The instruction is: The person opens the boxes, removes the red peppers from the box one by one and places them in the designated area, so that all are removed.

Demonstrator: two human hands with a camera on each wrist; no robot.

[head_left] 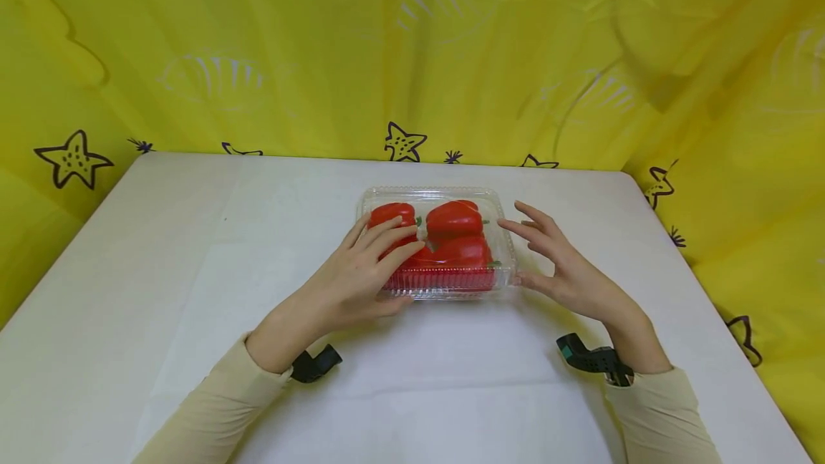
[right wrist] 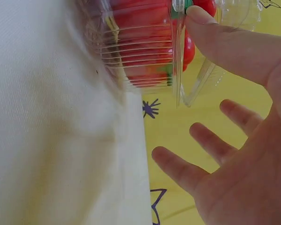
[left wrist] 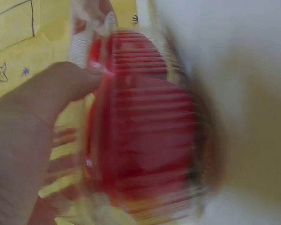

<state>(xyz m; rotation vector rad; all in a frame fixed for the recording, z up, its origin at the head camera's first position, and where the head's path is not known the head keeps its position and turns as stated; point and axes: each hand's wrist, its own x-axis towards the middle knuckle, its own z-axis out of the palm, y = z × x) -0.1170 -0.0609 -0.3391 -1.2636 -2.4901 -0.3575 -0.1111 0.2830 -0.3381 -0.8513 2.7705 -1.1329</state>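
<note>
A clear plastic clamshell box [head_left: 432, 192] with ribbed sides holds several red bell peppers [head_left: 454, 219] with green stems. My left hand [head_left: 351, 278] lies over the box's left part, fingers spread across the lid and thumb along the front edge. In the blurred left wrist view that thumb overlaps the rim beside the ribbed wall. At the right side, my right hand [head_left: 573, 274] has its fingers extended beyond the box. The right thumb [right wrist: 239, 47] reaches the rim in the right wrist view, where a narrow gap shows between lid and base.
The box stands on a white table [head_left: 271, 199] toward its far side. A yellow curtain [head_left: 322, 56] with drawn stars and fish hangs behind and along the right. Each wrist wears a small black camera mount [head_left: 316, 365] below a beige sleeve [head_left: 225, 396].
</note>
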